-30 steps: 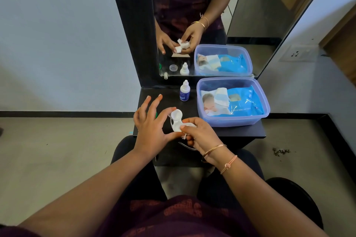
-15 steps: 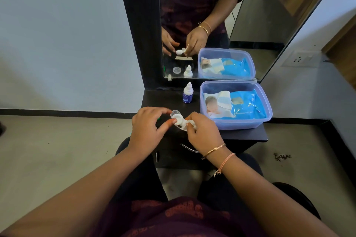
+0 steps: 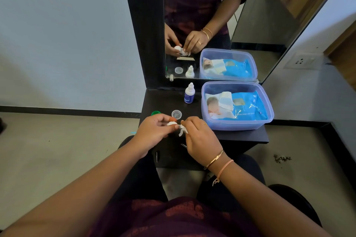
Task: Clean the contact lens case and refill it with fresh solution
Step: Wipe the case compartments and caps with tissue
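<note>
My left hand [image 3: 154,132] pinches the white contact lens case [image 3: 171,123] over the front of the small black table [image 3: 240,136]; most of the case is hidden by my fingers. My right hand [image 3: 200,138] grips a crumpled white tissue [image 3: 182,130] pressed against the case. A clear lens-case cap [image 3: 176,114] and a green cap [image 3: 156,113] lie on the table just beyond my hands. The small solution bottle [image 3: 189,93], white with a blue label, stands upright near the mirror.
A clear blue plastic tub [image 3: 238,124] holding a blue pack of wet wipes [image 3: 244,106] fills the table's right side. A black-framed mirror [image 3: 212,15] rises behind the table. My knees are below the table's front edge.
My hands have closed together over the case, and the left fingers, spread a second ago, now curl around it. The clear and green caps behind them have come into sight.
</note>
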